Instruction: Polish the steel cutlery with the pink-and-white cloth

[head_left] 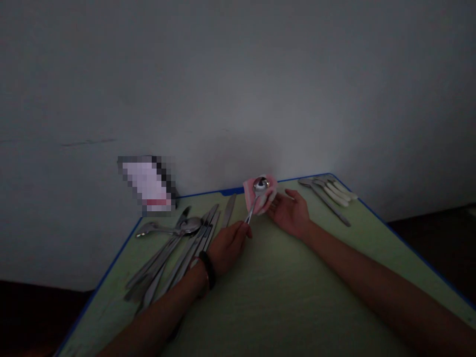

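My left hand (230, 243) is closed around the handle of a shiny metal spoon (261, 184), which is held up with its bowl pointing away from me. Behind and beneath that bowl is a pink and white cloth (268, 202). My right hand (292, 212) holds the cloth from the right; its thumb is raised and apart, and its fingertips are partly hidden by the cloth. To the left of my left hand lies a loose pile of metal cutlery (178, 253), with knives and a large spoon (190, 225) on top.
Several white-handled pieces (336, 193) and a long metal spoon (330, 203) lie at the table's far right corner. A blurred-out device (148, 186) leans at the back left. The green table (297, 297) has a blue edge and meets a grey wall (238, 89).
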`<state>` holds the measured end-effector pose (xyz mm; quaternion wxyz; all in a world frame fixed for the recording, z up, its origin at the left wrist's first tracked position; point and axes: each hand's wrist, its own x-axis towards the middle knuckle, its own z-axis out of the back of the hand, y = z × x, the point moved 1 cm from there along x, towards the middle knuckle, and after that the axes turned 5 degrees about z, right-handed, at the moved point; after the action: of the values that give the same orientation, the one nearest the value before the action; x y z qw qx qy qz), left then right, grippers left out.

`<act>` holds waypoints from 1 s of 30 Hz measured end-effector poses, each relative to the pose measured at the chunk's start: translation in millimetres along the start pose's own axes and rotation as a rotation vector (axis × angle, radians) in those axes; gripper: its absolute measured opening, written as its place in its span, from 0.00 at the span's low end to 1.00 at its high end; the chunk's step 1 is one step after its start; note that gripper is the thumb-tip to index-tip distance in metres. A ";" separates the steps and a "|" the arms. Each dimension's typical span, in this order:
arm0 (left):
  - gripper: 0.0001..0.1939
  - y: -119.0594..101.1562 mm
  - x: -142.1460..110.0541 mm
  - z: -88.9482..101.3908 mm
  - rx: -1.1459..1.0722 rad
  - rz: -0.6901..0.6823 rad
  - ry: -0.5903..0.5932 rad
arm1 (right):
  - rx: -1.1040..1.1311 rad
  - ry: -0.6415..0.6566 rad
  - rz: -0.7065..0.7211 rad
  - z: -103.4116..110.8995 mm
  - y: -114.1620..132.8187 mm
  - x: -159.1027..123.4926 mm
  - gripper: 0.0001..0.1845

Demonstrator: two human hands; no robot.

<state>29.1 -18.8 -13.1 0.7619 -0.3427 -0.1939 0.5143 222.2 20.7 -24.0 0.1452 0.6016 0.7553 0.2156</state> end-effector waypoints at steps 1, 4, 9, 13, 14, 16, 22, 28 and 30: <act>0.21 0.5 0.0 -0.1 0.002 0.008 0.000 | -0.026 0.006 0.007 0.5 -0.8 0.8 0.11; 0.20 -1.7 -1.4 0.5 0.097 -0.011 -0.001 | -0.143 0.033 0.051 1.6 -6.6 3.3 0.08; 0.18 -10.4 -5.4 1.9 0.307 -0.041 0.079 | -0.318 -0.016 0.141 2.1 -16.2 4.5 0.10; 0.19 -13.6 -6.6 3.2 0.393 -0.059 0.131 | -0.367 -0.090 0.164 1.6 -18.6 4.2 0.09; 0.20 -14.0 -6.6 3.2 0.422 -0.061 0.137 | -0.379 -0.096 0.167 1.4 -19.0 4.4 0.08; 0.20 -14.7 -6.5 2.8 0.480 -0.053 0.136 | -0.399 -0.098 0.170 1.5 -20.0 5.1 0.08; 0.22 -16.5 -5.7 -0.2 0.579 -0.050 0.131 | -0.390 -0.155 0.219 8.5 -21.8 9.0 0.12; 0.22 -16.9 -6.8 -0.5 0.607 -0.065 0.127 | -0.443 -0.141 0.262 14.5 -19.7 9.6 0.14; 0.22 -16.9 -7.5 -0.3 0.600 -0.071 0.130 | -0.549 -0.126 0.316 15.0 -17.3 8.4 0.13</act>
<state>37.3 -29.7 -0.7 0.8573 -0.1277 0.0041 0.4987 212.8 28.0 -45.4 0.3131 0.6620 0.5558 0.3934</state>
